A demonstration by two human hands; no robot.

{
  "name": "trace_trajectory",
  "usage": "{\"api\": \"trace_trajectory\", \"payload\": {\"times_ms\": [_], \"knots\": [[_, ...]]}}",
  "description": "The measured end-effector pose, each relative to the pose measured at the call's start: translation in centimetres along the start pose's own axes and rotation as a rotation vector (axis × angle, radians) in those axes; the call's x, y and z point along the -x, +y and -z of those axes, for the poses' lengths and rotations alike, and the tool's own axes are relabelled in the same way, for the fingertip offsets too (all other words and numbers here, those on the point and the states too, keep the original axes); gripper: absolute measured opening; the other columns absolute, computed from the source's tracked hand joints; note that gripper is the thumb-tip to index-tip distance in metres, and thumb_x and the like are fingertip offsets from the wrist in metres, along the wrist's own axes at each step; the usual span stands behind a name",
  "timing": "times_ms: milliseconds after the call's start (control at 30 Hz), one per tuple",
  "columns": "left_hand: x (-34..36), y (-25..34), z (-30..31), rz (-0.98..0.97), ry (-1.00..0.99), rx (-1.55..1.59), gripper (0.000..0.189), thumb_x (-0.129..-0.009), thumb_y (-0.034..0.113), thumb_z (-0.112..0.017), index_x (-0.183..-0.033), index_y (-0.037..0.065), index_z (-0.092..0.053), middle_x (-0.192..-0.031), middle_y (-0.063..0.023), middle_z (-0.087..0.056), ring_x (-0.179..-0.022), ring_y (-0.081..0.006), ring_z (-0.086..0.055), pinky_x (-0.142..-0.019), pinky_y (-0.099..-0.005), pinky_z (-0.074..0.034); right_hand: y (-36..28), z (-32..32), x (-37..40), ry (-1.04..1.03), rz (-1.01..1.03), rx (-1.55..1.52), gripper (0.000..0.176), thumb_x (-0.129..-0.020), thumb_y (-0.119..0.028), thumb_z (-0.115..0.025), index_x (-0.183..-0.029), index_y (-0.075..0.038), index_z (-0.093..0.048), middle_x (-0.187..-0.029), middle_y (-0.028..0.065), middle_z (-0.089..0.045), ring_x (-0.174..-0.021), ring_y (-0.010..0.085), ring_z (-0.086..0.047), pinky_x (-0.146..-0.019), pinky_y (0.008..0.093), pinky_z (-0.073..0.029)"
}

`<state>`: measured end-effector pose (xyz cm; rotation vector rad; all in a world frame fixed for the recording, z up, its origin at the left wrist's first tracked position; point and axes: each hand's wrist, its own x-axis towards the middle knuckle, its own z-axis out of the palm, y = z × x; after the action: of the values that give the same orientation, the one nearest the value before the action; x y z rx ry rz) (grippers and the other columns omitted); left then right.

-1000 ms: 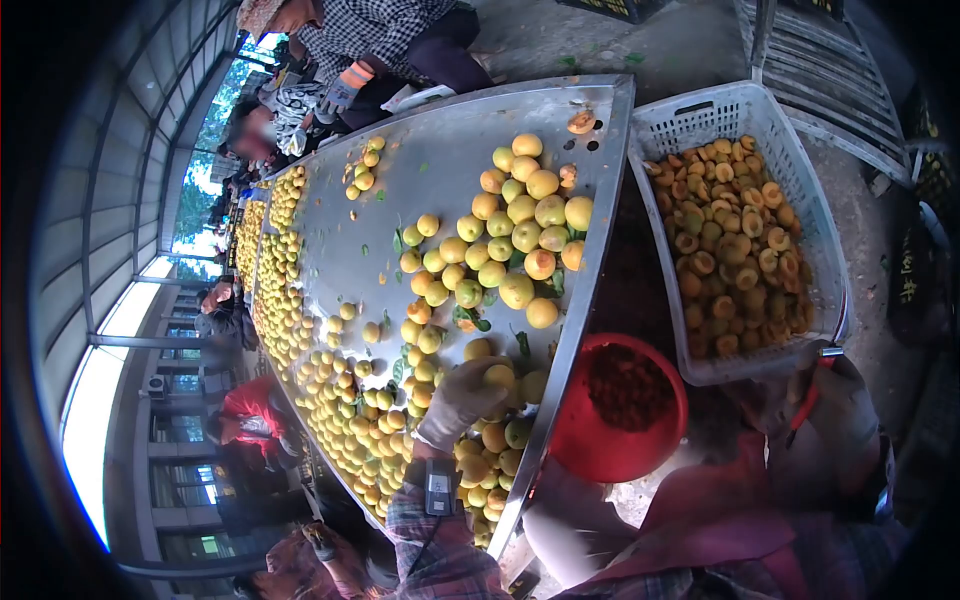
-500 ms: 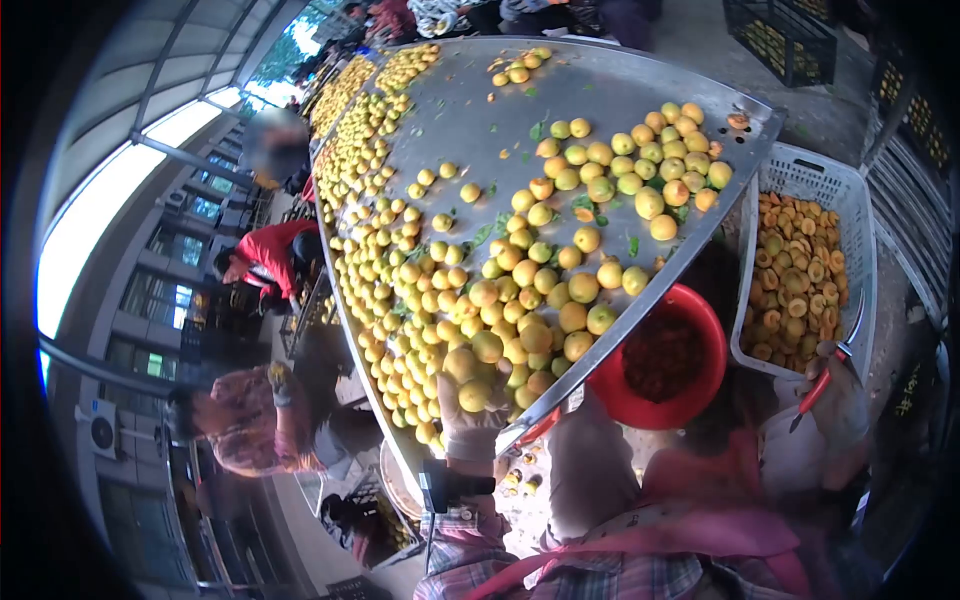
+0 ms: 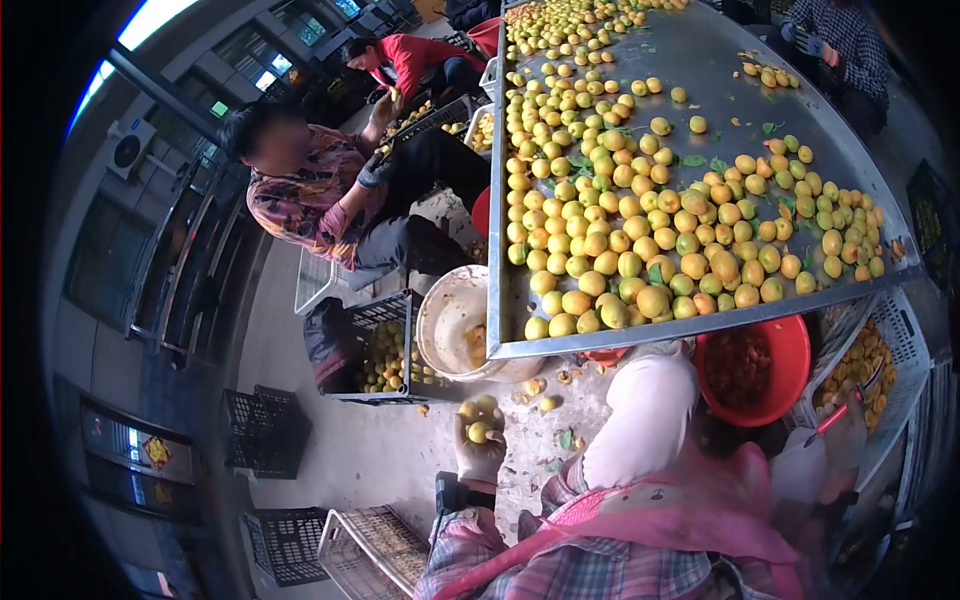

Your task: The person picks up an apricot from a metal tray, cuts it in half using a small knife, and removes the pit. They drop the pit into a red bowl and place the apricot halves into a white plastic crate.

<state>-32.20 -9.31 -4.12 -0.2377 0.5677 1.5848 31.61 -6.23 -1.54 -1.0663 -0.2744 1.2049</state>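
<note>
My left hand [image 3: 481, 458], gloved in a pale covering, is curled around a few apricots [image 3: 479, 432] in front of the sheet-metal table [image 3: 600, 343]. Many yellow-orange apricots [image 3: 690, 235] lie spread over that table among green leaves. On the right, my right hand [image 3: 846, 436] grips a red-handled knife [image 3: 833, 417]; its metal end points up and right. Beside that hand stands a white plastic crate [image 3: 905, 385] of halved apricots [image 3: 868, 362]. A red basin [image 3: 797, 345] with dark reddish contents sits under the table's near edge.
A white bucket [image 3: 440, 320] and a black crate [image 3: 408, 350] of fruit stand left of the table corner. Black crates [image 3: 268, 425] and a pale crate [image 3: 375, 545] lie further left. A gloved person [image 3: 310, 190] sits nearby, another in red [image 3: 410, 60] behind.
The view has swung left. My left hand, over the table's fruit before, is now off its near edge with apricots in it. My right hand keeps the knife beside the white crate.
</note>
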Motion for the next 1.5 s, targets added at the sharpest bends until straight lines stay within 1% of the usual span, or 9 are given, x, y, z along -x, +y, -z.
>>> {"api": "trace_trajectory", "payload": {"times_ms": [167, 200, 300, 400, 500, 767, 967, 1067, 1500], "knots": [[-3.2, 13.1, 3.2, -0.459, 0.257, -0.083, 0.045, -0.084, 0.05, -0.065, -0.105, 0.01, -0.062, -0.101, -0.0095, -0.065, -0.088, -0.0286, -0.063, -0.061, -0.0293, -0.058, 0.5, 0.9, -0.3, -0.025, -0.067, -0.067, 0.02, -0.097, -0.018, -0.055, -0.112, -0.006, -0.058, -0.084, 0.0055, -0.061, -0.072, 0.0162, -0.059, -0.065, 0.0283, -0.047], [-3.7, 14.3, 0.7, -0.874, 0.317, -0.704, 0.045, -0.084, 0.051, -0.065, -0.106, 0.011, -0.061, -0.102, -0.0102, -0.064, -0.088, -0.0279, -0.062, -0.069, -0.0327, -0.058, 0.7, 0.8, -0.2, -0.021, -0.083, -0.097, 0.019, -0.096, -0.018, -0.054, -0.111, -0.006, -0.058, -0.083, 0.0072, -0.061, -0.072, 0.019, -0.06, -0.065, 0.0305, -0.048], [-2.7, 18.7, -9.9, -0.676, 0.331, -0.331, 0.043, -0.093, 0.04, -0.058, -0.125, 0.012, -0.051, -0.126, -0.0073, -0.052, -0.11, -0.0251, -0.053, -0.087, -0.0368, -0.051, 1.3, 0.5, 0.3, -0.029, -0.079, -0.194, 0.017, -0.095, -0.017, -0.052, -0.105, -0.004, -0.057, -0.083, 0.0121, -0.063, -0.074, 0.0272, -0.062, -0.067, 0.0373, -0.049], [-8.7, 25.5, -5.9, -0.954, 0.342, -0.884, 0.051, -0.098, 0.038, -0.044, -0.14, 0.011, -0.037, -0.135, -0.0073, -0.045, -0.121, -0.0234, -0.046, -0.094, -0.0375, -0.048, 1.9, -0.3, 0.9, -0.156, -0.152, -0.28, 0.016, -0.094, -0.017, -0.05, -0.1, -0.003, -0.057, -0.083, 0.017, -0.065, -0.076, 0.0354, -0.065, -0.068, 0.0441, -0.051], [-11.0, 17.6, -10.3, -0.812, 0.447, -0.588, 0.055, -0.096, 0.039, -0.049, -0.143, 0.013, -0.039, -0.133, -0.0082, -0.048, -0.119, -0.0237, -0.048, -0.092, -0.0358, -0.047, 0.8, -4.1, 3.1, -0.061, 0.016, -0.078, 0.017, -0.096, -0.015, -0.056, -0.107, -0.004, -0.061, -0.083, 0.0101, -0.064, -0.069, 0.0232, -0.062, -0.068, 0.0375, -0.053], [-12.5, -5.5, -18.6, -0.4, -0.282, -1.259, 0.031, -0.093, 0.012, -0.06, -0.122, 0.003, -0.056, -0.11, -0.0075, -0.063, -0.094, -0.0191, -0.062, -0.081, -0.0303, -0.051, -0.2, -3.3, 3.1, -0.051, 0.017, -0.028, 0.019, -0.096, -0.017, -0.057, -0.108, -0.003, -0.06, -0.082, 0.0082, -0.063, -0.069, 0.0224, -0.064, -0.07, 0.035, -0.055], [-14.3, -18.8, -25.4, -0.609, -0.828, -1.908, 0.03, -0.085, 0.006, -0.065, -0.115, 0.001, -0.061, -0.108, -0.0142, -0.064, -0.095, -0.0229, -0.065, -0.081, -0.0316, -0.052, -1.5, -2.4, 3.7, 0.032, 0.043, -0.098, 0.015, -0.098, -0.013, -0.052, -0.107, -0.004, -0.059, -0.082, 0.0083, -0.063, -0.069, 0.0223, -0.064, -0.071, 0.0349, -0.055], [-17.9, -23.4, -26.5, -0.807, -0.975, -2.069, 0.035, -0.082, 0.01, -0.066, -0.115, 0.002, -0.061, -0.113, -0.0205, -0.062, -0.102, -0.0379, -0.06, -0.088, -0.0406, -0.05, -2.3, -1.7, 3.7, 0.02, 0.046, -0.133, 0.016, -0.097, -0.01, -0.051, -0.107, -0.002, -0.059, -0.085, 0.0114, -0.061, -0.077, 0.0225, -0.062, -0.07, 0.0369, -0.052], [-21.2, -28.6, -29.8, -0.622, -1.31, -2.461, 0.044, -0.072, 0.021, -0.074, -0.114, 0.012, -0.063, -0.104, -0.0153, -0.066, -0.098, -0.0366, -0.062, -0.084, -0.0445, -0.051, -4.6, 2.3, 4.1, 0.099, 0.011, -0.183, 0.017, -0.096, -0.015, -0.056, -0.106, -0.002, -0.061, -0.085, 0.01, -0.065, -0.073, 0.0213, -0.063, -0.07, 0.0337, -0.053]]}}
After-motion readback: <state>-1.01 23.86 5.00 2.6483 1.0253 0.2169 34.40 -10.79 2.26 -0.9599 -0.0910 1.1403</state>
